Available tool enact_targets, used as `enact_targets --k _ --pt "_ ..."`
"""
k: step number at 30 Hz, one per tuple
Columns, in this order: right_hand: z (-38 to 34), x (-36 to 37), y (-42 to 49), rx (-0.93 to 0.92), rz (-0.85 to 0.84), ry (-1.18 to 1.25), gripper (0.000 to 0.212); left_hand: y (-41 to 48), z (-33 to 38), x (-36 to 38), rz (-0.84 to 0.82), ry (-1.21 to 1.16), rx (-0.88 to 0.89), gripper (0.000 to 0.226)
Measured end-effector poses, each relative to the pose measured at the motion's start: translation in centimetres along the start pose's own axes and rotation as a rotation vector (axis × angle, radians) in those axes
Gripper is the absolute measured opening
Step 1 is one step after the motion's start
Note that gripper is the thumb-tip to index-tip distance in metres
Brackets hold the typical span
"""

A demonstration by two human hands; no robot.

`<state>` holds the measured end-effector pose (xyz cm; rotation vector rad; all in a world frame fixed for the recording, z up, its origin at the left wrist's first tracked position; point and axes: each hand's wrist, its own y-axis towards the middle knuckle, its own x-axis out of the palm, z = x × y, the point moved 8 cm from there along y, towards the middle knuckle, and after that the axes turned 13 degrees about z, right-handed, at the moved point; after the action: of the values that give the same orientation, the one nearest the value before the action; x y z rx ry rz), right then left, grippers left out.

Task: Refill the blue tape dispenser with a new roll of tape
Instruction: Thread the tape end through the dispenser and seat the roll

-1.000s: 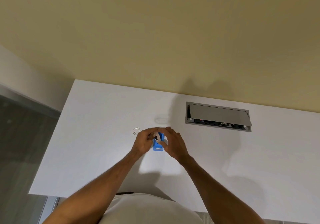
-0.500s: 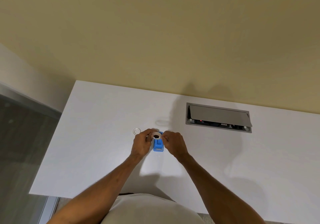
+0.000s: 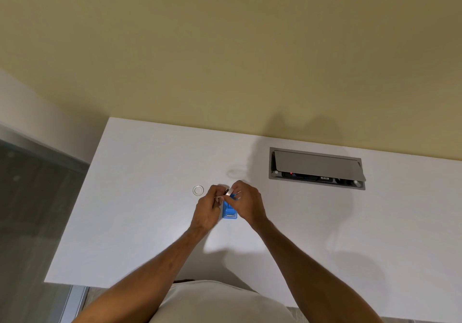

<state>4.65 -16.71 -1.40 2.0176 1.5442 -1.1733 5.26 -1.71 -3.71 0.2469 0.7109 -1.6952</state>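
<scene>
Hands (image 3: 230, 204) closed inward, tape roll (image 3: 228, 193) now mostly hidden

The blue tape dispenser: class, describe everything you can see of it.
The blue tape dispenser is a small bright blue block, plastic by its look, sitting on the white desk. A pale strip marks its near end. The left hand and right hand flank it, covering its far end, where a tape roll shows.
</scene>
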Motion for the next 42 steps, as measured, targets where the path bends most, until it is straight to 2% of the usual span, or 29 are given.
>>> enact_targets --k 6,11,14,18,21,25,30,42 --pt "-0.3 0.5 -0.2 -0.124 -0.087 -0.036 0.045 -0.1 -0.2 0.4 -0.019 -0.022 -0.014 0.039" --pt "-0.1 0.3 0.0 -0.188 -0.088 -0.119 0.045 0.0 -0.2 0.9 -0.025 -0.025 -0.015 0.034" --pt "0.4 0.2 0.0 -0.23 -0.064 -0.21 0.045 0.1 -0.5 0.8 -0.013 0.01 -0.024 0.042" --pt "0.9 0.6 0.0 -0.241 -0.08 -0.251 0.052 0.2 -1.6 1.0 -0.071 0.092 -0.061 0.058" --pt "1.1 1.0 0.0 -0.242 -0.087 -0.268 0.053 0.1 -1.9 1.8 -0.171 0.122 -0.061 0.06" --pt "1.3 1.3 0.0 -0.257 -0.087 -0.324 0.051 0.0 -2.3 2.3 -0.223 0.15 -0.079 0.063" --pt "1.6 1.5 0.3 -0.245 -0.087 -0.351 0.046 0.0 -2.5 2.7 -0.245 0.167 -0.091 0.063" --pt "2.4 2.6 0.4 -0.23 -0.121 -0.373 0.051 0.3 -2.8 2.6 -0.257 0.193 -0.118 0.061"
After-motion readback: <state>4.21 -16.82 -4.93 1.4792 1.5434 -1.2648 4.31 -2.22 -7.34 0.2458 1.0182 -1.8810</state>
